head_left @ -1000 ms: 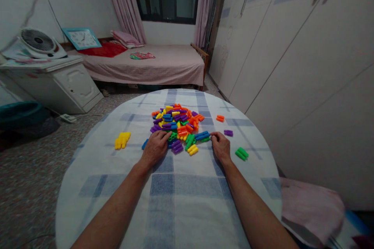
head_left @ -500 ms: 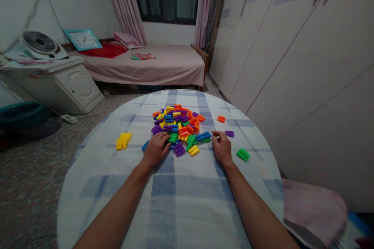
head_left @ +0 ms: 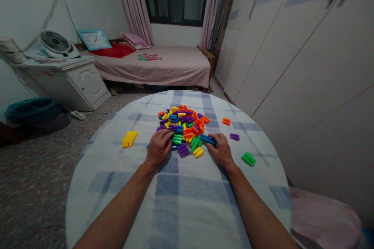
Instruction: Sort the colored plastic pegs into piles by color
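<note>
Resting palm down at the near edge of the pile: left hand (head_left: 159,148), fingers loosely spread, tips against a row of green pegs (head_left: 177,139). Right hand (head_left: 221,150), fingertips at the end of a blue plastic peg (head_left: 208,139); whether pinching or only touching, cannot tell. Blue peg lying flat, long axis running from upper left to lower right. Heap of multicoloured plastic pegs (head_left: 181,126) just ahead of and between the hands, on the checked cloth (head_left: 172,210) of a round table. Set apart on the cloth: yellow group (head_left: 129,139) left of the heap; orange pair (head_left: 226,121), purple pair (head_left: 234,137), green pair (head_left: 248,159) right of it.
</note>
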`<state>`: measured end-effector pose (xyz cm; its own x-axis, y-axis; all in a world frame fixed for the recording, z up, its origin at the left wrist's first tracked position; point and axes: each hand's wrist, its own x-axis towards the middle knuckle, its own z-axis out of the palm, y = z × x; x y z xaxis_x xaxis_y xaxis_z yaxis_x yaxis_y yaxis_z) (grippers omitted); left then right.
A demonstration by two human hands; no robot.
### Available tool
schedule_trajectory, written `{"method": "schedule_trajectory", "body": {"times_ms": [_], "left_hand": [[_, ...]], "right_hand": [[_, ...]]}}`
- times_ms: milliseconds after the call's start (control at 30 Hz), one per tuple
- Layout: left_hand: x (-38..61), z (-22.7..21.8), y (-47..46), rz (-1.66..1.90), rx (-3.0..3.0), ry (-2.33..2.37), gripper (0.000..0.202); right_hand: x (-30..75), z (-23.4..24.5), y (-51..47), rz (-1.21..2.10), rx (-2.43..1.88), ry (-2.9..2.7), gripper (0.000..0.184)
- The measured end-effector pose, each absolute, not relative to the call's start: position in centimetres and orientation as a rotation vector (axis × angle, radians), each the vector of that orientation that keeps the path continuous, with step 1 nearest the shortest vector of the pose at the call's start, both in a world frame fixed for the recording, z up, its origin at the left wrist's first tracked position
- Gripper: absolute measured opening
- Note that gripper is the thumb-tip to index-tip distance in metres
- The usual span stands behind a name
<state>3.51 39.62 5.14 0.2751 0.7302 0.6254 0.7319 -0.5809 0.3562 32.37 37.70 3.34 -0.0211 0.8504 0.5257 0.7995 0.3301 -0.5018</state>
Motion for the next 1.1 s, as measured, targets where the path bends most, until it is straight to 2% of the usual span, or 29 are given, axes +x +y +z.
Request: {"method": "schedule_trajectory", "body": {"times_ms": [167,333,533,733,967,1100], "left_hand": [[3.4,5.6,39.5,-1.375,-2.397,-1.456,0.031],[4.5,6.7,38.3,-1.420,-2.603,-1.331,0.032],[7.2,7.6,36.4,-1.465,-3.087,-1.306,0.053],[7.9,7.4,36.2,-1.789,-3.152,-1.732,0.035],[7.6,7.2,36.4,-1.934,-3.243,-1.896,0.041],[6.6,7.6,36.8,-2.005,-3.034,-2.057,0.039]], "right_hand": [[32.0,4.1,37.4,0.087,-1.477,-1.708,0.023],[30.6,5.7,36.2,0.151,-1.197,-1.702,0.018],[27.8,6.7,34.8,0.268,-0.926,-1.861,0.024],[27.1,6.6,34.6,0.290,-0.847,-1.942,0.029],[27.0,6.7,34.5,0.394,-0.843,-2.005,0.030],[28.3,6.5,35.0,0.362,-0.920,-1.903,0.023]]}}
